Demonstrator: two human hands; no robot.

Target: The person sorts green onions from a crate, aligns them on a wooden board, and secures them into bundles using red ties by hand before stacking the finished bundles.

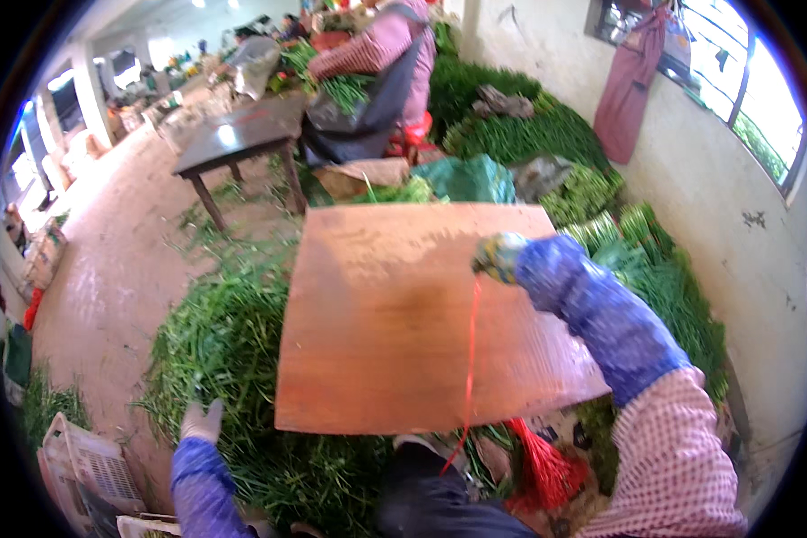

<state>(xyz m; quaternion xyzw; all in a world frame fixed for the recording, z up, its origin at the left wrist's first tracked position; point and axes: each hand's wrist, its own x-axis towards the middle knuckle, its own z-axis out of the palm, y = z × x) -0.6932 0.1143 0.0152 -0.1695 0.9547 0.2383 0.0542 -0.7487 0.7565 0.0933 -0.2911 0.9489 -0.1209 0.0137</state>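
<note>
My right hand (499, 258), in a patterned glove, is closed over the far right part of a wet wooden tabletop (377, 359). From its fingers a thin red string (472, 359) hangs across the board and over the near edge towards my lap. At the lower left, my left hand (203, 421) wears a pale glove. Its fingers are apart, with nothing seen in them, against the edge of a heap of loose green stalks (220, 345). Blue sleeve covers are on both forearms. A bundle of red strings (547, 462) lies below the table's near edge.
Bundled greens (529, 134) are piled along the right wall. Ahead, a person in a pink top and dark apron (363, 125) holds greens beside a low dark table (242, 134). Plastic crates (103, 475) stand at the lower left. A teal sack (464, 179) lies beyond the board.
</note>
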